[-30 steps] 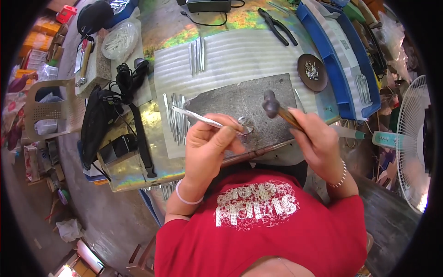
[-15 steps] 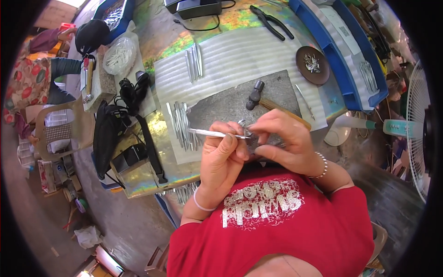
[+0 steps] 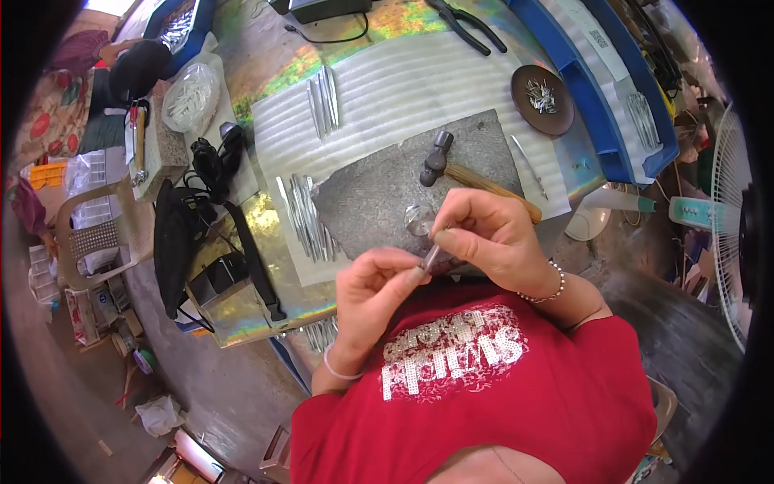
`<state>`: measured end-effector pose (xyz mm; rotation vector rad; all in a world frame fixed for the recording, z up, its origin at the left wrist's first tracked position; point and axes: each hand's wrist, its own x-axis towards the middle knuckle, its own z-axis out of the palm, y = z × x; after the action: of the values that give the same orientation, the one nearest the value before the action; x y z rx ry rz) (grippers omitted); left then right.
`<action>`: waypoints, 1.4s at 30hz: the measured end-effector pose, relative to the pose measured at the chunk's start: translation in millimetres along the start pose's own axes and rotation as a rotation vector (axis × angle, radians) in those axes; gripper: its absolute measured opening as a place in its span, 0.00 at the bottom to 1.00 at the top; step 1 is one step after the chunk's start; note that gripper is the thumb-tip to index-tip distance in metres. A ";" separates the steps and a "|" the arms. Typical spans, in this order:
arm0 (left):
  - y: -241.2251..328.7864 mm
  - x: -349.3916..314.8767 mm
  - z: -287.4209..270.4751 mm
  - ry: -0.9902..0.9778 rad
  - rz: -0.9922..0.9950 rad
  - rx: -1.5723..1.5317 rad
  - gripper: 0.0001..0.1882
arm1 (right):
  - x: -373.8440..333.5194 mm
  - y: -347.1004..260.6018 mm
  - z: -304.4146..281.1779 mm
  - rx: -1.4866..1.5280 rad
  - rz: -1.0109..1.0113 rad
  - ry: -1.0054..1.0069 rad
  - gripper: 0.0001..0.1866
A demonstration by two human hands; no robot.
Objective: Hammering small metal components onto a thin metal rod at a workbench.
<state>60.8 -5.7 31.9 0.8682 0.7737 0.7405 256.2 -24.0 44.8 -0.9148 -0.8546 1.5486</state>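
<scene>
Close to my chest, my left hand [image 3: 372, 294] pinches the lower end of a slender silver metal piece [image 3: 433, 257] between thumb and forefinger. The thumb and forefinger of my right hand [image 3: 490, 242] close on its other end; the fingers hide most of its shape. Just beyond the fingertips, a small shiny round metal thing [image 3: 418, 219] lies on a grey stone slab [image 3: 363, 202]. A hammer [image 3: 436, 159] rests on the slab, its wooden handle running behind my right hand. Several thin silver metal rods [image 3: 306, 218] lie along the slab's left side.
More rods [image 3: 324, 101] lie on the white foam sheet [image 3: 387, 89]. A brown dish [image 3: 524, 109] of small metal bits, pliers [image 3: 472, 26] and a blue tray [image 3: 592, 113] stand right. A black bag [image 3: 179, 242] sits left; a fan [image 3: 730, 226] is far right. Another person is at far left.
The silver piece has turned from lying crosswise in my left hand to slanting between both hands. My right fingers have come down onto it, and the left hand has shifted slightly lower.
</scene>
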 end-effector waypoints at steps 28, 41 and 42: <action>10.3 14.7 -12.8 -0.234 -0.336 -0.296 0.05 | 27.1 -1.6 13.2 0.134 0.465 -0.002 0.05; 13.3 16.4 -1.6 -0.221 -0.272 -0.259 0.07 | 20.6 -5.6 4.8 0.174 0.339 -0.003 0.10; 12.9 15.5 -2.2 -0.225 -0.268 -0.246 0.07 | 18.3 -8.2 2.6 0.174 0.330 -0.004 0.10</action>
<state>63.8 13.5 37.8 0.5981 0.5693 0.4786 255.4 -4.9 51.1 -0.9592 -0.5792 1.8767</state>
